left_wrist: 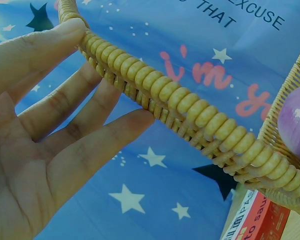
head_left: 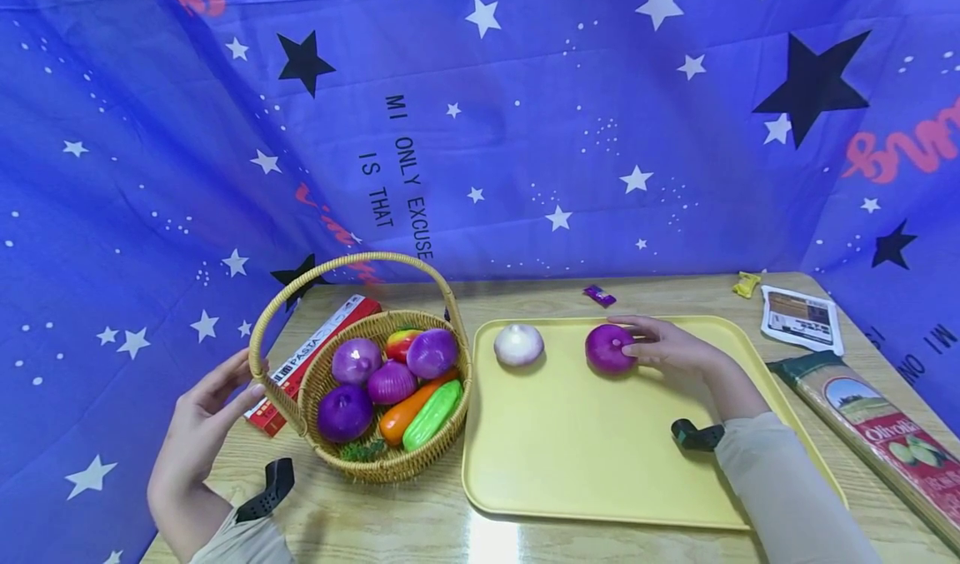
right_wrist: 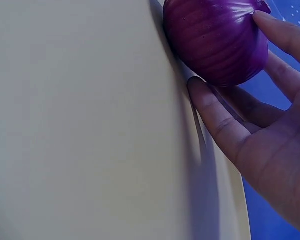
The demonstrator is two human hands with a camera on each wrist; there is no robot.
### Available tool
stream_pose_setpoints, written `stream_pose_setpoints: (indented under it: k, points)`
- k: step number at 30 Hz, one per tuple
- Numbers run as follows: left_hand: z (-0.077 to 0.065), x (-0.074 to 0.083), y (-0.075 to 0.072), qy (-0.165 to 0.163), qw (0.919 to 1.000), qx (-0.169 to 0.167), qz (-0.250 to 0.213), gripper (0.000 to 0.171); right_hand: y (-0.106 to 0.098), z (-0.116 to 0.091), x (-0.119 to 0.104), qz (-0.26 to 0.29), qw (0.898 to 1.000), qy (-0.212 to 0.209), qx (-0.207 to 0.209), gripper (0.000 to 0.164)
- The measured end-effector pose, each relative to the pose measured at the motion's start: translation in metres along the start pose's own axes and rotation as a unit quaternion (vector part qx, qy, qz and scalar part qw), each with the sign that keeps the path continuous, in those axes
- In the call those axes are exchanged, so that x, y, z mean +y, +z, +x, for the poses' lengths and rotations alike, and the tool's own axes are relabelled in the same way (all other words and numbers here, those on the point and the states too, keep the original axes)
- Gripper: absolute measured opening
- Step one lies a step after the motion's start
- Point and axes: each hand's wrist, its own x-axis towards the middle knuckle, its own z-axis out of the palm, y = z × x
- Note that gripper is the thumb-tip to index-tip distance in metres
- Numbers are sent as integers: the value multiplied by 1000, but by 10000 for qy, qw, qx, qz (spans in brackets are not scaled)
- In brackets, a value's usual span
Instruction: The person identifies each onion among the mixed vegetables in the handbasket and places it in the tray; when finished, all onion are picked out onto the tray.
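At the right hand (head_left: 671,351), thumb and fingers are pinching a glossy, round, dark-purple onion (head_left: 609,349), the thumb tip pressing near its stem. This onion is showing over the far part of a pale-yellow rectangular tray (head_left: 585,456); whether its underside is touching, cannot tell. To the left of that hand, a white, bulb-shaped vegetable (head_left: 519,345) is resting on the same tray.

Far off to the left, the left hand (head_left: 187,443) is grasping the tan wrapped handle (head_left: 367,256) of a round woven wicker basket (head_left: 393,469), thumb on one side, fingertips on the other. Between the hands, the basket is standing on the table just beside the tray, holding several purple onions, an orange elongated vegetable (head_left: 402,421) and a green elongated one (head_left: 433,416). Just beyond the left hand, a red-and-white cardboard pasta box (head_left: 330,328) is lying behind the basket's near-left side. Right of the right hand, a long green-and-red printed packet (head_left: 877,435) is lying beside the tray.
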Motion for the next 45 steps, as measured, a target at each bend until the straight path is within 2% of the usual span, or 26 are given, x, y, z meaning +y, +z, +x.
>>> stream_pose_setpoints:
  k: [12, 20, 31, 39, 45]
  points:
    - [1, 1, 0, 66, 10000, -37, -59, 48, -9, -4, -13, -349, 9988, -113, 332, 66]
    - [2, 1, -1, -12, 9999, -56, -124, 48, -11, -9, -29, -1073, 9925, -257, 522, 61]
    - [2, 3, 0, -21, 10000, -85, -23, 47, -8, -5, -47, -1147, 9912, -339, 571, 58]
    - [2, 2, -1, -118, 9999, -73, 31, 48, 3, -4, -77, -1202, 9906, -509, 406, 54]
    - [0, 1, -1, 15, 9998, -70, -174, 49, 19, -1, -111, -1446, 9871, -668, 173, 54]
